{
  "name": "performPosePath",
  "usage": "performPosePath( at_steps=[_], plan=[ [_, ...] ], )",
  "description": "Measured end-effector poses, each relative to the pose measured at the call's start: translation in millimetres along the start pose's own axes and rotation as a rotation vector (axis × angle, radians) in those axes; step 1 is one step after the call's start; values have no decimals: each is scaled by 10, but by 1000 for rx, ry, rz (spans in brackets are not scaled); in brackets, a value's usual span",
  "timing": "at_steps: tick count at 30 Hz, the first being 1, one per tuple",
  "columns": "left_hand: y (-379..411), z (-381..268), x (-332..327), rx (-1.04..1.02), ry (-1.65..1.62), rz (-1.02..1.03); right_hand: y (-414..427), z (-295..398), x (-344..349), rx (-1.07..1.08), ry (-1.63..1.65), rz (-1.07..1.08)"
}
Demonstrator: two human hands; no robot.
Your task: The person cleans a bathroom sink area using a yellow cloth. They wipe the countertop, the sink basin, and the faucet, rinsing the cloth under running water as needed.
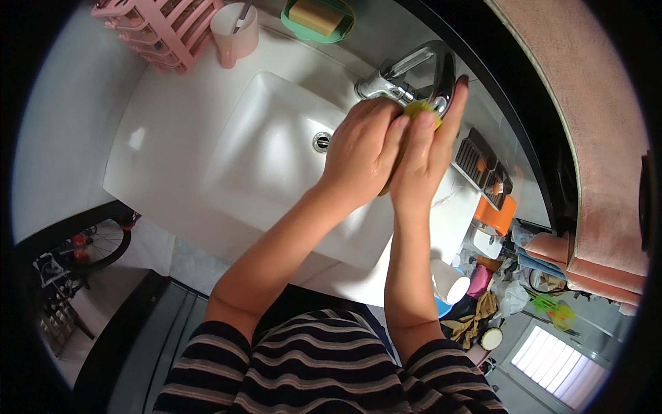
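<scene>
Both of my hands press together around a yellow-green cloth or sponge [421, 108], most of it hidden between them. My left hand [357, 147] lies over its left side, with the fingers curled. On the other side is my right hand [426, 150], its fingers stretched up beside the spout of a chrome faucet [377, 85]. The hands are above the right part of a white washbasin [258, 150], whose metal drain [321, 142] shows just left of them. Whether water runs is hidden.
A pink drawer rack [170, 33], a pink cup [243, 39] with a brush, and a green soap dish [331, 36] with a soap bar stand behind the basin. A dark slatted tray [481, 165] lies at the right. A white paper cup [450, 282] is near the counter's front right edge.
</scene>
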State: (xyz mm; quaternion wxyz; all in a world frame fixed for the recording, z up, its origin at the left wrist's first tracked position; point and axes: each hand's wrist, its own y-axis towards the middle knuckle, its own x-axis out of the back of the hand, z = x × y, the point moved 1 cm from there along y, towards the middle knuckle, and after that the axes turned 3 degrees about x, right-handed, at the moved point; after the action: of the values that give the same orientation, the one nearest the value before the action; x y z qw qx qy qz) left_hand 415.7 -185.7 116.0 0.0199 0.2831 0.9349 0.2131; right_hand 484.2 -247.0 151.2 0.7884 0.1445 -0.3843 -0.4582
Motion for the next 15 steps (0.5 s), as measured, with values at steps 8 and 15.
performPosePath(
  at_steps=[8,15],
  plan=[
    [764,-118,-85,416,-72,222,772,-253,19,-85,-130,23],
    [89,-144,-148,104,-80,-89,284,86,44,-196,129,6]
  ],
)
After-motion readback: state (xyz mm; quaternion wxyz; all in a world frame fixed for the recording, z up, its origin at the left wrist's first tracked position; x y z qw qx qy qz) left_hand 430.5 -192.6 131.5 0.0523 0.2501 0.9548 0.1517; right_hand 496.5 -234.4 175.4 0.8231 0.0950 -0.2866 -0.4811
